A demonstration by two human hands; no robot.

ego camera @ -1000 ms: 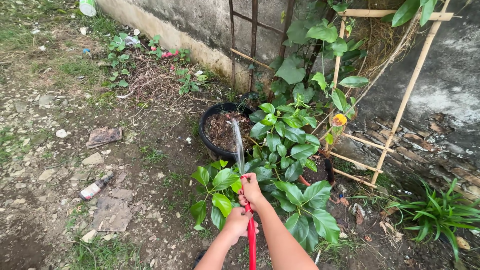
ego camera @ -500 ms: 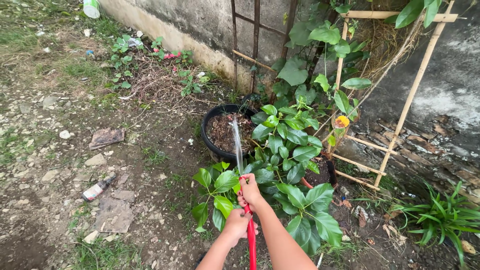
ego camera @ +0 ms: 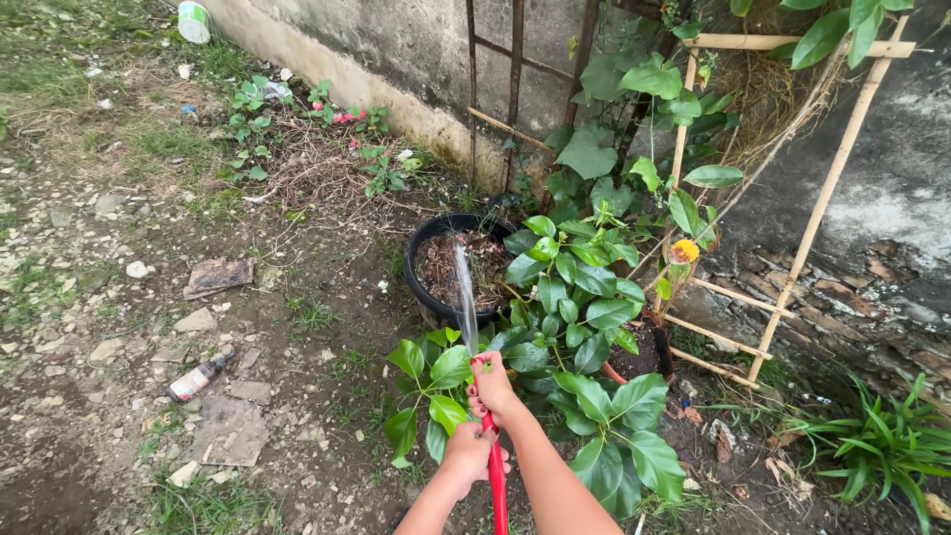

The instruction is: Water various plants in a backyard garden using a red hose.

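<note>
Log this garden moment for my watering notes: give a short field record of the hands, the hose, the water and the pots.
right hand: grips the red hose near its end
left hand: holds the hose lower down
water jet: arcs from the hose end into the black pot
black pot contents: dry soil and roots
nearby: leafy green plant, bamboo frame, concrete wall
</note>
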